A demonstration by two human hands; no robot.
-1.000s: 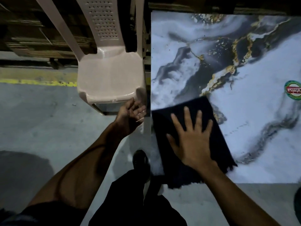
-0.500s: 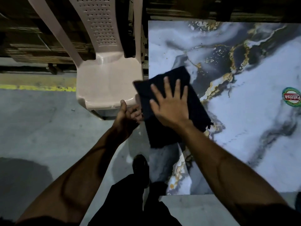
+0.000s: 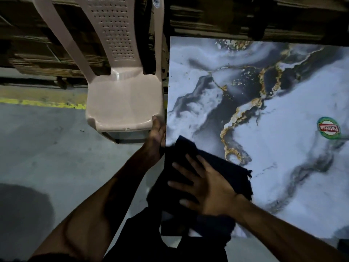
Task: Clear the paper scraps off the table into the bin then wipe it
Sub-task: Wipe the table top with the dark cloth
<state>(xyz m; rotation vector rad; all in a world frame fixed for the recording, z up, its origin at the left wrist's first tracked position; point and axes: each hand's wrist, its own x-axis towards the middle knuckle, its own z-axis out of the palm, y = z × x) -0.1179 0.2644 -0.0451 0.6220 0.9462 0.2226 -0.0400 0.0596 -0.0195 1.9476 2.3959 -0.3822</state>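
Round green-rimmed sticker [image 3: 328, 128] seen on counter [image 3: 283, 110] near right edge, red band lettered "Patelsa", read upside down. Small oval label [image 3: 156, 1] on chair [image 3: 122, 99] upright, print too small to be read. Counter printed in white, grey and gold marble pattern. Dark cloth [image 3: 217, 167], frayed at right edge, pressed flat at counter's near-left corner by right hand [image 3: 205, 188], fingers spread wide. Left hand [image 3: 156, 137] held at counter's left edge beside chair seat; grip cannot be told.

black cloth [image 3: 217, 163], marbled grey-gold table [image 3: 283, 167], beige chair [image 3: 122, 99]
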